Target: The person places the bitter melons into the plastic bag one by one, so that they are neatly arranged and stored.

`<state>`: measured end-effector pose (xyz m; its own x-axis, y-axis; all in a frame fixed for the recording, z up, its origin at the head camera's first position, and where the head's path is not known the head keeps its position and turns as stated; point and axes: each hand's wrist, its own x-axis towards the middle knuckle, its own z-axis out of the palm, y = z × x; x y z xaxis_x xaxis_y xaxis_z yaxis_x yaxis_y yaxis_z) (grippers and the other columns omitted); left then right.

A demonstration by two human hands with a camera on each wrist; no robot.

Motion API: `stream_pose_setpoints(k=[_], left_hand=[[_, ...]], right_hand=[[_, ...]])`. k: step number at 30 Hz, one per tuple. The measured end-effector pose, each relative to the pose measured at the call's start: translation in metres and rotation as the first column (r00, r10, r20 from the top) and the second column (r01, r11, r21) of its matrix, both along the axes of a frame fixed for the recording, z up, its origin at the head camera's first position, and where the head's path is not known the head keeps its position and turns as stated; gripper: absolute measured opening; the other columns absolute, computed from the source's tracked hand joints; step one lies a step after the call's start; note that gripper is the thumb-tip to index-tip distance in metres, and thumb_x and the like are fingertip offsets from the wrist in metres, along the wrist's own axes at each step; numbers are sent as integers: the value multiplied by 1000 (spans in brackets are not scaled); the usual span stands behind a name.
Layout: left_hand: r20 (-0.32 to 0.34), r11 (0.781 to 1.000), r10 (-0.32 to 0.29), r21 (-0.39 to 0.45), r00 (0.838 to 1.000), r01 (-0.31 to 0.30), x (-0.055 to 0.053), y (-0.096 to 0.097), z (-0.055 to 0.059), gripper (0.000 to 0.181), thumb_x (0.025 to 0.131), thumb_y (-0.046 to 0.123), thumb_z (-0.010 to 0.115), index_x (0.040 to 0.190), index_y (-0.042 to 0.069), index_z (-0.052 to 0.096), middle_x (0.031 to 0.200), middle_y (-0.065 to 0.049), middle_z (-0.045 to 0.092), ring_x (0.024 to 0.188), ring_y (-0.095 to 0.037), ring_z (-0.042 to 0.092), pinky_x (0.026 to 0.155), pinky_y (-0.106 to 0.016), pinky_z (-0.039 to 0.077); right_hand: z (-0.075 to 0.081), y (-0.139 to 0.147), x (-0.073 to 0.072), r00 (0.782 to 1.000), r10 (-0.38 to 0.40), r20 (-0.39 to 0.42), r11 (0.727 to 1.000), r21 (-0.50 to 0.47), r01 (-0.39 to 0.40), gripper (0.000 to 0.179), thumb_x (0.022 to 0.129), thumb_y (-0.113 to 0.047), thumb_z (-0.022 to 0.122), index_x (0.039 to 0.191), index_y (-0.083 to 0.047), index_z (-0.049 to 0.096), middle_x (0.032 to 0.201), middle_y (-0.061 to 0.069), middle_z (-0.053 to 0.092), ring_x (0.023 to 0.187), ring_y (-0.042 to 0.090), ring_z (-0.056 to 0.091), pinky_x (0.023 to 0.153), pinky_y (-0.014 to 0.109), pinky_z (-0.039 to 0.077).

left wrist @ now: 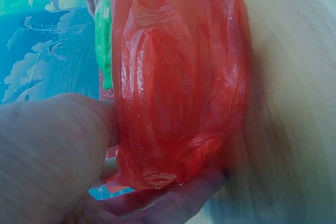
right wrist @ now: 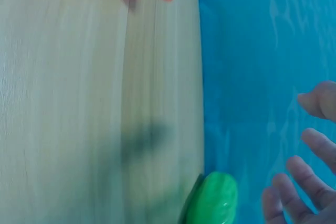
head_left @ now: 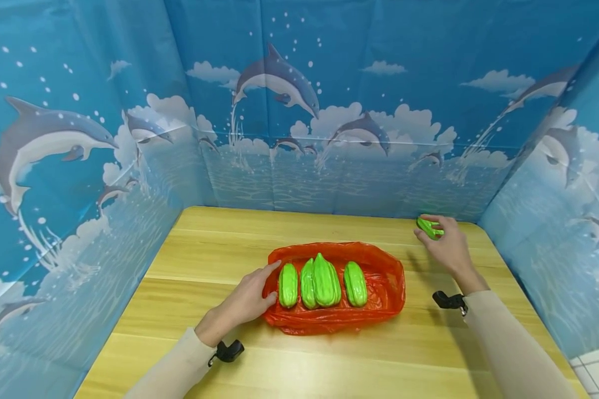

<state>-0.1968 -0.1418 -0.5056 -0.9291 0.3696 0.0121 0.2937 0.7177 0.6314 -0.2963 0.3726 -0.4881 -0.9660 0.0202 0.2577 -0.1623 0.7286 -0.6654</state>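
Note:
A red plastic bag (head_left: 379, 310), its mouth spread wide, sits on the table with several bright green, ridged bitter melons (head_left: 325, 281) lying in it. At the bag's left end, my left hand (head_left: 244, 293) rests against the red plastic, thumb and fingers spread apart. The left wrist view shows the bag's side (left wrist: 173, 87) close up, fingers partly hidden behind it. Near the far right corner, my right hand (head_left: 446, 244) hovers over another green bitter melon (head_left: 426, 226). Its fingers are spread and stand apart from that melon (right wrist: 214, 200) in the right wrist view.
The wooden table (head_left: 204, 233) has a light yellow grain. A blue dolphin-print sheet (head_left: 329, 183) hangs behind it and along both sides. A black wrist device (head_left: 228, 351) sits by the left cuff and another (head_left: 448, 300) by the right cuff.

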Motion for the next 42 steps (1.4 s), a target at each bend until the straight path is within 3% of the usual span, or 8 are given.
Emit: stream_pose_setpoints(k=[8,13,15,25,30,35,42], left_hand=[[7,1000,12,2,1000,-12,1,0,1,77,109,7,77,179,5,44,177,-24,56,164,-47,56,136,-65,47],[13,1000,8,5,1000,-8,0,0,1,78,109,6,77,179,5,44,177,-24,56,164,-48,55,136,-65,47],[14,1000,9,7,1000,-9,0,0,1,77,109,6,77,179,5,44,176,-24,56,163,-48,56,135,-66,48],[5,1000,6,-4,1000,-6,1,-2,-2,77,109,7,76,178,4,44,177,-24,56,163,-48,56,135,-65,49],[9,1000,14,0,1000,-14,0,-2,-2,77,109,7,76,179,5,44,177,-23,56,164,-47,56,135,-65,49],[12,1000,20,8,1000,-20,1,-1,-1,77,108,6,76,178,4,44,176,-24,57,163,-48,56,134,-66,49],[17,1000,22,3,1000,-22,1,0,1,78,108,6,76,179,5,44,174,-25,59,161,-48,58,133,-66,50]], right_hand=[[-14,19,-13,995,-76,63,995,-54,79,73,117,-45,70,172,-1,53,178,41,35,158,68,39,123,85,40],[-21,30,-19,985,-101,139,990,-79,112,88,114,-54,71,179,-3,41,184,42,25,169,71,18,128,91,28],[-23,33,-22,980,-110,165,990,-74,124,94,113,-57,72,181,-3,37,184,43,23,169,72,15,127,91,28],[-36,46,-32,972,-125,201,985,-89,145,100,113,-51,74,184,1,26,184,44,25,157,69,40,116,77,50],[-40,51,-32,961,-138,241,982,-94,165,98,115,-48,72,185,-1,22,184,45,23,161,71,36,120,78,50],[-43,53,-30,949,-163,270,975,-102,197,92,117,-41,69,185,1,21,181,47,28,158,69,40,115,75,54],[-48,51,-33,945,-223,241,965,-80,248,77,119,-30,66,178,6,35,171,46,43,151,64,50,113,72,56]])
